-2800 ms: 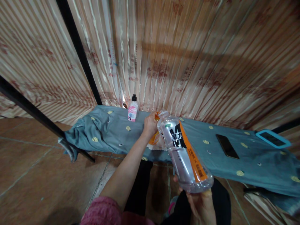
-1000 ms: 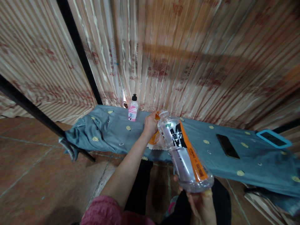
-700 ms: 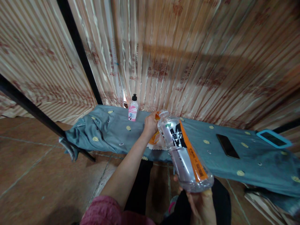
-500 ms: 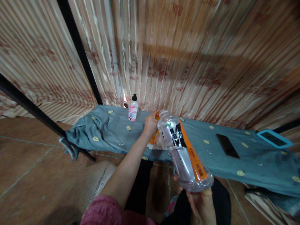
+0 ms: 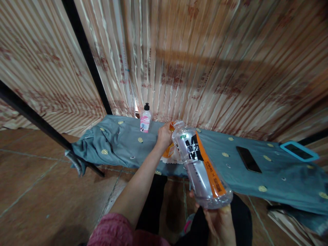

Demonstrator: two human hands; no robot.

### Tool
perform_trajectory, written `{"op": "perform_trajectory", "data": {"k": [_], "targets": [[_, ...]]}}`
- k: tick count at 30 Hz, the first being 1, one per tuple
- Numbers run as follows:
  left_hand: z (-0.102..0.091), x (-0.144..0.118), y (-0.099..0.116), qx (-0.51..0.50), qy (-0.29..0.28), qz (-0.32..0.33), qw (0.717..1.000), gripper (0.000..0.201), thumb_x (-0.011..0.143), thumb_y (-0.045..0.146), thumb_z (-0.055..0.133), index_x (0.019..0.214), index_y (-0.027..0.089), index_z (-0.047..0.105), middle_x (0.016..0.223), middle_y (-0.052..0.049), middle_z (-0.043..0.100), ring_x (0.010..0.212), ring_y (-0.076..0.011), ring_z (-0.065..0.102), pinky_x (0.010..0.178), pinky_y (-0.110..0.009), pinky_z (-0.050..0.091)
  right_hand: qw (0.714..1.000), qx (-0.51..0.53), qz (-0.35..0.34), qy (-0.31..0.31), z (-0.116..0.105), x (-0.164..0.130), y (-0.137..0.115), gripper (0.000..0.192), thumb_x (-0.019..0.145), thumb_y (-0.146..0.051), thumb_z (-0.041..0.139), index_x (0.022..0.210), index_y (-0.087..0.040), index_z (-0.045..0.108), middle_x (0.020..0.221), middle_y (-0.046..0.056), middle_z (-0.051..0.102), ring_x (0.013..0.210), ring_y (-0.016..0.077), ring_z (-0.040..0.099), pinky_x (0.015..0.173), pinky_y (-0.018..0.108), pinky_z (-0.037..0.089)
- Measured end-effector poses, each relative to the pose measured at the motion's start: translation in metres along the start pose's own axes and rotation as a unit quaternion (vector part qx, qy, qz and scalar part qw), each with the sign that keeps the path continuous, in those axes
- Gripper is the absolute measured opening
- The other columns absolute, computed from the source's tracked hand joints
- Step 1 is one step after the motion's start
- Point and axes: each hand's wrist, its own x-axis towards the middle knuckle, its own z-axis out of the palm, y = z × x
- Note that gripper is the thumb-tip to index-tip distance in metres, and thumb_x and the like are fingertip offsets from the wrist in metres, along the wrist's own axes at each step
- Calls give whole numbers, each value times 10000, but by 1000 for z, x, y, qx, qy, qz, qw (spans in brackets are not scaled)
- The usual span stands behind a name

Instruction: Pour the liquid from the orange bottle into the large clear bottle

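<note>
Your right hand (image 5: 221, 223) is low in the view, near your lap, and its grip is closed from below around the base of a large clear plastic bottle (image 5: 200, 164). The bottle is tilted, with its neck pointing away from you and to the left, up over the near edge of the table (image 5: 123, 150). It has a label with a black letter and an orange stripe, and it looks nearly empty, but I cannot tell this for sure. Your left hand (image 5: 164, 136) is stretched forward with a pink sleeve (image 5: 110, 232) on the arm, and its grip is closed at the neck of the bottle, around something orange (image 5: 171, 126) that seems to be the cap; the fingers hide most of it, so I cannot tell if it is on the thread or off. Just under this hand, an orange and white packet (image 5: 170, 153) lies on the table, partly hidden by the bottle. The table is covered with a grey-blue cloth (image 5: 282, 171) that has small yellow marks, and the cloth hangs in folds at the left end. At the back, near the striped curtain (image 5: 205, 68), a small bottle with a black top and a pink label (image 5: 145, 119) stands upright, well apart from your hands. To the right, a dark phone (image 5: 248, 159) lies flat on the cloth, and farther right there is a device in a light blue frame (image 5: 298, 151).
</note>
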Motion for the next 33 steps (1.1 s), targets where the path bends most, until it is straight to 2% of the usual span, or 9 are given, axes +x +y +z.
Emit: {"op": "perform_trajectory", "data": {"k": [8, 14, 19, 22, 26, 33], "targets": [[0, 1, 0, 3, -9, 3, 1000, 203, 811, 312, 570, 835, 145, 684, 806, -48, 694, 716, -154, 596, 659, -236, 435, 1000, 1, -6, 19, 1, -3, 0, 536, 631, -397, 778, 1105, -266, 567, 728, 15, 747, 554, 213, 686, 418, 273, 520], [-1, -1, 2, -8, 1, 4, 1000, 225, 812, 336, 575, 855, 148, 689, 798, -42, 690, 706, -148, 592, 651, -232, 430, 1000, 12, -11, 14, 3, -2, -1, 689, 587, -429, 808, 1197, -282, 524, 694, -21, 738, 510, 195, 673, 433, 267, 516], [-1, -1, 3, -9, 0, 0, 1000, 239, 810, 353, 579, 865, 148, 688, 826, -50, 695, 725, -153, 593, 671, -238, 438, 1000, -1, -26, 6, 6, -2, -4, 625, 605, -443, 794, 1157, -266, 561, 678, -21, 733, 574, 200, 693, 480, 260, 531], [-1, 0, 3, -15, -6, 1, 1000, 239, 810, 349, 575, 867, 145, 686, 831, -52, 696, 721, -151, 589, 676, -241, 441, 1000, 1, -23, 5, 6, -2, -3, 586, 615, -456, 788, 1132, -281, 572, 678, -19, 735, 562, 193, 688, 428, 236, 500], [-2, 0, 4, -8, -8, -6, 1000, 225, 802, 336, 579, 872, 150, 685, 805, -42, 690, 707, -147, 581, 672, -242, 443, 1000, 5, -20, 2, 6, -1, -1, 614, 592, -443, 805, 1134, -268, 576, 686, -1, 738, 515, 205, 672, 394, 261, 487], [-2, 0, 5, -14, -3, -9, 1000, 227, 795, 336, 592, 883, 149, 685, 835, -45, 693, 721, -151, 591, 682, -243, 446, 1000, 17, 4, 18, 5, -2, -1, 624, 562, -408, 825, 1119, -272, 580, 763, 3, 758, 556, 202, 690, 417, 250, 499]]}}
